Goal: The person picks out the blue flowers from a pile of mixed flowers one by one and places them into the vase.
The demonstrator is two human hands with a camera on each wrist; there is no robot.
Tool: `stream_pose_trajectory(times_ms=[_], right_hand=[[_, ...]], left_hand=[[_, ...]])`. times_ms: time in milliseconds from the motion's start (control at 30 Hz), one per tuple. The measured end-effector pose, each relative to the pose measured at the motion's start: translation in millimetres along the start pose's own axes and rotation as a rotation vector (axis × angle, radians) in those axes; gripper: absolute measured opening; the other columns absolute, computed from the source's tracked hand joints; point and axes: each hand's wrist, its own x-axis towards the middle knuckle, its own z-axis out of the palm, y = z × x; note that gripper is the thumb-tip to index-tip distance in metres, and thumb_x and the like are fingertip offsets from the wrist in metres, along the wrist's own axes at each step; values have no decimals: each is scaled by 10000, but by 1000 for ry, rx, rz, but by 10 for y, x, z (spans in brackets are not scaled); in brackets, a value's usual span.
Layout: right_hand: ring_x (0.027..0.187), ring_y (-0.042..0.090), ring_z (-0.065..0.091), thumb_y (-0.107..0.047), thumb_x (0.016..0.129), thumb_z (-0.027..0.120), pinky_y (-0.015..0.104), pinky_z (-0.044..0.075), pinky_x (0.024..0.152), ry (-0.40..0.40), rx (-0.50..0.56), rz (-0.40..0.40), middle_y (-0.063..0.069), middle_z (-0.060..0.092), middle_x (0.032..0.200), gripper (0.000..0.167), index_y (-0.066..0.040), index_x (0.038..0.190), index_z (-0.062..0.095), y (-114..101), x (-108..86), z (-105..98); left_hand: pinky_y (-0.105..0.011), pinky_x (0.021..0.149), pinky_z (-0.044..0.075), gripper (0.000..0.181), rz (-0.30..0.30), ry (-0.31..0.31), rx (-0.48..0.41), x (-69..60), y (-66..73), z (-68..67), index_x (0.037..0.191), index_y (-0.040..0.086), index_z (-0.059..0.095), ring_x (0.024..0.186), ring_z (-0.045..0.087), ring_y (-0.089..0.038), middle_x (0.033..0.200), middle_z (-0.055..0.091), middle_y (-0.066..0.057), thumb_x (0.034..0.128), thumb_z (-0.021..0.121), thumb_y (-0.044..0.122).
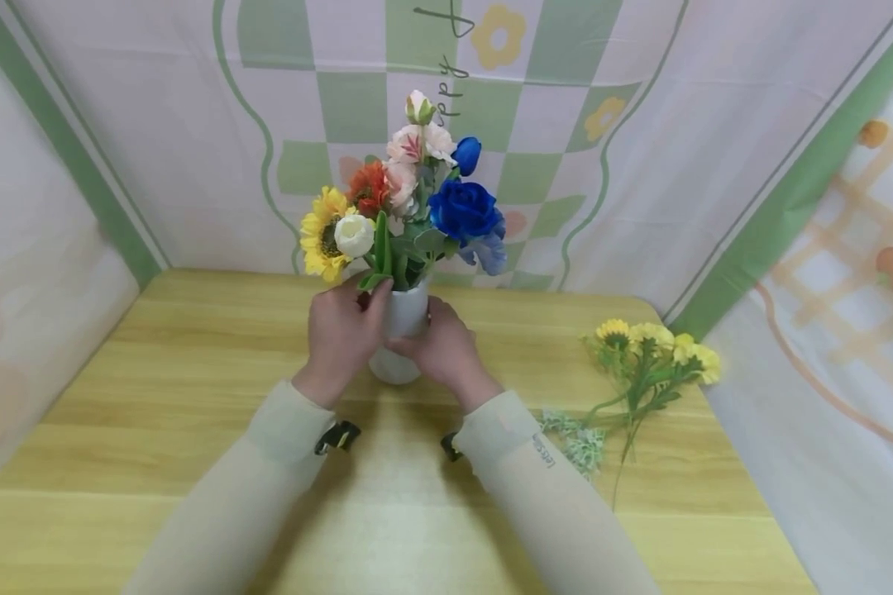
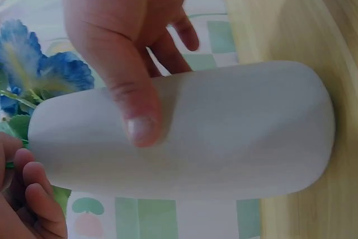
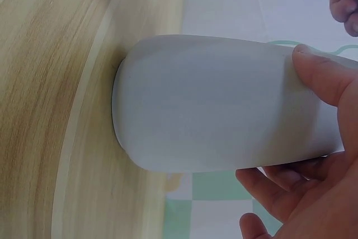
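Observation:
A tall white vase (image 1: pixel 408 312) stands upright on the table, holding a bouquet of artificial flowers. My right hand (image 1: pixel 450 351) grips its right side; the right wrist view shows the thumb (image 3: pixel 324 76) across the vase's front. At the rim's left, my left hand (image 1: pixel 346 330) has curled fingers around green stem parts below a white tulip (image 1: pixel 354 236); the exact pinch is partly hidden. Around the tulip are a yellow sunflower (image 1: pixel 323 235), an orange-red flower (image 1: pixel 370 188), pale pink flowers (image 1: pixel 402 183) and a blue rose (image 1: pixel 463 209).
Yellow flowers on green stems (image 1: pixel 651 339) lie at the table's right. Nearer the right forearm is a pale green sprig (image 1: pixel 584 446), partly hidden by the sleeve. A checked cloth (image 1: pixel 353 107) hangs behind the wooden table (image 1: pixel 193 347).

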Motion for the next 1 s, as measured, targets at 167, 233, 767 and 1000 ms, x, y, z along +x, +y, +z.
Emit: stream_pose_trajectory(times_ms=[167,233,767,1000], right_hand=[[1124,251,576,-478,804,810,536,449,969,-2,1,3,101,576,1324,801,-70,1410,481,-2,5,11],[1116,252,580,-476,803,812,525,463,955,0,-1,1,102,579,1317,797,-66,1404,485,-2,5,9],[1096,258,588,-415,802,831,474,499,920,25,33,-3,130,579,1302,782,-14,1380,489,-32,-23,30],[1144,254,566,-473,793,820,586,361,1013,36,-15,21,108,574,1325,800,-50,1388,493,-56,-21,37]], left_hand=[[-315,392,384,211,1,11,-16,-11,-21,9,959,-54,674,456,447,-131,557,520,-22,947,684,157],[-316,386,370,219,0,9,-16,-9,-23,11,923,-44,674,445,437,-129,536,499,-12,956,675,173],[-339,409,407,253,-164,-62,-47,-77,-18,-55,1130,-25,701,478,483,-160,596,562,-39,924,663,117],[-333,429,386,216,-214,-84,-57,-106,-55,-93,1083,43,729,505,465,-167,605,543,-17,944,638,182]])
